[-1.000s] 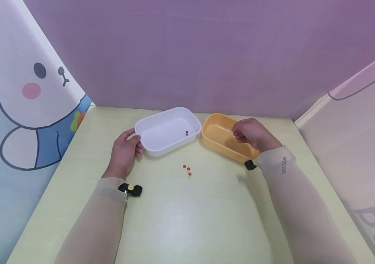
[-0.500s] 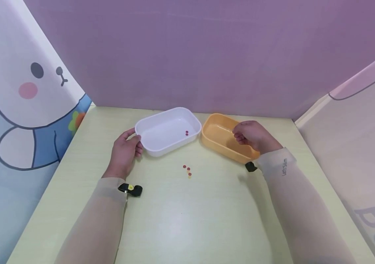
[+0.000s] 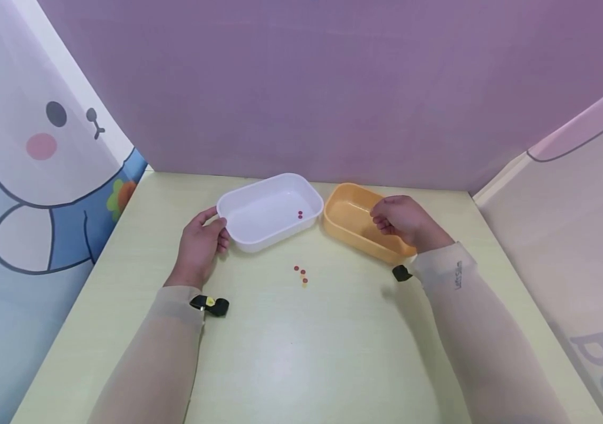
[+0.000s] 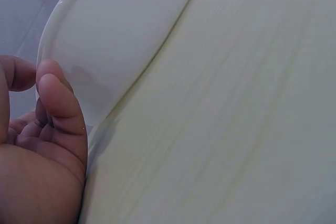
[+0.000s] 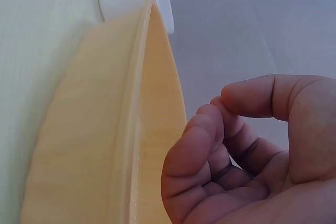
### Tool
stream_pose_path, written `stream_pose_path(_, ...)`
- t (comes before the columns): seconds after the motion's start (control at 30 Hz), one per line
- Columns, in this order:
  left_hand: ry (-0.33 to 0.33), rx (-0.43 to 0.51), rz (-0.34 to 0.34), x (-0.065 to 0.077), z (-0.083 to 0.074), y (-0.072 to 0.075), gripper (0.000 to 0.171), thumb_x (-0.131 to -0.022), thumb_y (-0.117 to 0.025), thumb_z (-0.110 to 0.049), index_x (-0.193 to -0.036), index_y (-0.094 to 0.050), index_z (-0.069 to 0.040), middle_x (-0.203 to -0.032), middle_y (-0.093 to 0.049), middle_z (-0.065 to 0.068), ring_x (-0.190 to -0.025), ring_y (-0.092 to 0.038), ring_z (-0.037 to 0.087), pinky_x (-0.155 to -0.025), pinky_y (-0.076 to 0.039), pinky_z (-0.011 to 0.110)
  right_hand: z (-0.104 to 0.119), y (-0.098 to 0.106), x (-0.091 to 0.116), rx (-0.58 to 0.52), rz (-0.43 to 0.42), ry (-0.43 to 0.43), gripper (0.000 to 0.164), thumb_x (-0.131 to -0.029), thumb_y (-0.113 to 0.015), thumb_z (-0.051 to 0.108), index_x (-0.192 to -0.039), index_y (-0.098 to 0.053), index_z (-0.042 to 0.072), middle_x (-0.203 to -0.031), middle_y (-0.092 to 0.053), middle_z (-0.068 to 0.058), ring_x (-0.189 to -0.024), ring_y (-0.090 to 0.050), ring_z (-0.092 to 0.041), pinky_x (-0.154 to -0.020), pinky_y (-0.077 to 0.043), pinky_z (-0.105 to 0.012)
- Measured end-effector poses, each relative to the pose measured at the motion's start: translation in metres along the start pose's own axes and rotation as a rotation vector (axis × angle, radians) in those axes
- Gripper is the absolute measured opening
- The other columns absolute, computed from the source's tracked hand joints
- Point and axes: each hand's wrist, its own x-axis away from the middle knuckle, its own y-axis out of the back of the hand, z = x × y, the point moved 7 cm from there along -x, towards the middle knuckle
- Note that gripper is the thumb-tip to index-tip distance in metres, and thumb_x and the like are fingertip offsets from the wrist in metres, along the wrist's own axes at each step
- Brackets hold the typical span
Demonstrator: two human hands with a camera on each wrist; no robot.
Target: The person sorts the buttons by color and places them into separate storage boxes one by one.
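My left hand (image 3: 198, 244) holds the near-left corner of a white plastic tray (image 3: 259, 241). In the left wrist view, thumb and fingers pinch the tray's rim (image 4: 40, 51). Two small red discs (image 3: 300, 214) lie inside it, toward the right end. My right hand (image 3: 399, 219) hovers over an orange plastic tray (image 3: 357, 235), with its fingers curled. The right wrist view shows the thumb tip meeting the fingertips (image 5: 212, 111) beside the orange wall (image 5: 84, 124); nothing shows between them. On the table lie red discs (image 3: 296, 268) and pale yellow discs (image 3: 304, 285), several in all.
Both trays stand side by side near the back of the pale table (image 3: 291, 353), their near ends almost meeting. A purple partition (image 3: 301, 88) rises behind them. Printed cloth panels (image 3: 42, 176) flank the table. Each wrist wears a black strap (image 3: 211, 304).
My right hand has sunk very slightly over the orange tray, fingers still curled. Left hand, both trays and the discs stay as they were.
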Motion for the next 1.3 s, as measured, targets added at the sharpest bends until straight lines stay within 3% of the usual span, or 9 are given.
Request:
stream_pose_path(0.17,-0.004,-0.001,0.0,0.0,0.0,0.0,0.049,-0.115,-0.065,-0.024,-0.163,-0.056,-0.018,-0.092,-0.067,0.004,-0.071,-0.065,0.012,-0.061,-0.059,0.022,0.007,-0.008,0.007,0.015,-0.012,0.038,0.019,-0.108,-0.067,0.013,-0.116,-0.066,-0.004,-0.093,-0.067,-0.002,-0.082,-0.064,-0.016,-0.08,-0.065,-0.03)
stream_pose_path(0.33,0.001,-0.002,0.003,0.001,0.0,0.0,0.05,-0.115,-0.064,-0.025,-0.164,-0.056,-0.019,-0.094,-0.067,0.005,-0.072,-0.065,0.012,-0.062,-0.059,0.023,0.015,-0.018,0.016,0.05,-0.02,0.08,0.029,-0.108,-0.067,0.014,-0.12,-0.064,-0.011,-0.096,-0.067,-0.004,-0.082,-0.064,-0.017,-0.078,-0.064,-0.029)
stream_pose_path(0.47,0.006,-0.002,0.008,0.001,0.0,0.0,0.051,-0.115,-0.064,-0.025,-0.165,-0.055,-0.02,-0.097,-0.067,0.007,-0.075,-0.065,0.013,-0.063,-0.06,0.023,0.017,-0.028,0.023,0.091,-0.003,0.098,0.025,-0.108,-0.067,0.017,-0.114,-0.068,-0.007,-0.098,-0.068,-0.006,-0.085,-0.065,-0.021,-0.078,-0.064,-0.03)
stream_pose_path(0.63,0.01,-0.011,0.011,0.001,0.0,0.0,0.051,-0.116,-0.063,-0.026,-0.166,-0.053,-0.02,-0.1,-0.066,0.008,-0.077,-0.065,0.013,-0.065,-0.06,0.023,0.015,-0.041,0.031,0.122,0.028,0.108,0.021,-0.108,-0.069,0.018,-0.109,-0.071,-0.003,-0.1,-0.07,-0.009,-0.088,-0.067,-0.025,-0.079,-0.066,-0.032)
stream_pose_path(1.1,0.008,-0.015,0.001,-0.001,0.0,0.002,0.051,-0.116,-0.063,-0.025,-0.166,-0.054,-0.019,-0.094,-0.068,0.003,-0.074,-0.065,0.011,-0.063,-0.06,0.022,0.0,-0.082,0.049,0.2,0.119,0.164,0.02,-0.107,-0.071,0.015,-0.11,-0.074,-0.004,-0.096,-0.072,-0.013,-0.087,-0.068,-0.026,-0.079,-0.068,-0.035)
stream_pose_path(1.3,0.001,-0.016,-0.011,-0.001,0.0,0.003,0.05,-0.116,-0.063,-0.023,-0.165,-0.055,-0.018,-0.089,-0.068,0.0,-0.07,-0.065,0.01,-0.061,-0.059,0.021,-0.006,-0.104,0.054,0.22,0.15,0.174,0.01,-0.105,-0.073,0.012,-0.104,-0.077,0.003,-0.095,-0.072,-0.013,-0.085,-0.069,-0.026,-0.077,-0.067,-0.036)
